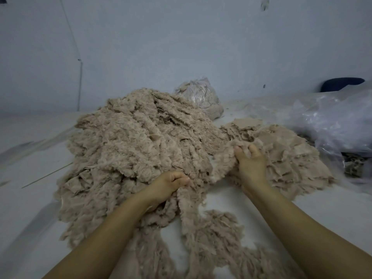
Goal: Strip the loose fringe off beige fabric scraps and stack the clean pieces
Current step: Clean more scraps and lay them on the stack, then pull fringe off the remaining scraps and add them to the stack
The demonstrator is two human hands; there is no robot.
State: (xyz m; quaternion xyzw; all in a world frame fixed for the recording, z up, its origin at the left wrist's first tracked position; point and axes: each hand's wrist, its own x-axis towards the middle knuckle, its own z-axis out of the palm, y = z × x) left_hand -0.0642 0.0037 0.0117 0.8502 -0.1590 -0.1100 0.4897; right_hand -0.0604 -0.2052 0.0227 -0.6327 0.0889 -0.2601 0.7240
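A big heap of fringed beige fabric scraps [136, 141] covers the middle of the white surface. My left hand [171, 184] grips a fuzzy scrap [219, 168] at the heap's near edge, fingers curled round it. My right hand [249, 160] holds the same scrap's far end, fingertips buried in the fluff. Just beyond and right of that hand lies a flatter stack of clean beige pieces [289, 150]. Loose stripped fringe [213, 236] trails toward me between my forearms.
A clear plastic bag stuffed with beige material [199, 95] stands behind the heap. A large crumpled plastic sheet [338, 121] lies at the right, with dark scraps [352, 166] under its edge. A pale wall rises behind the white table surface [30, 178].
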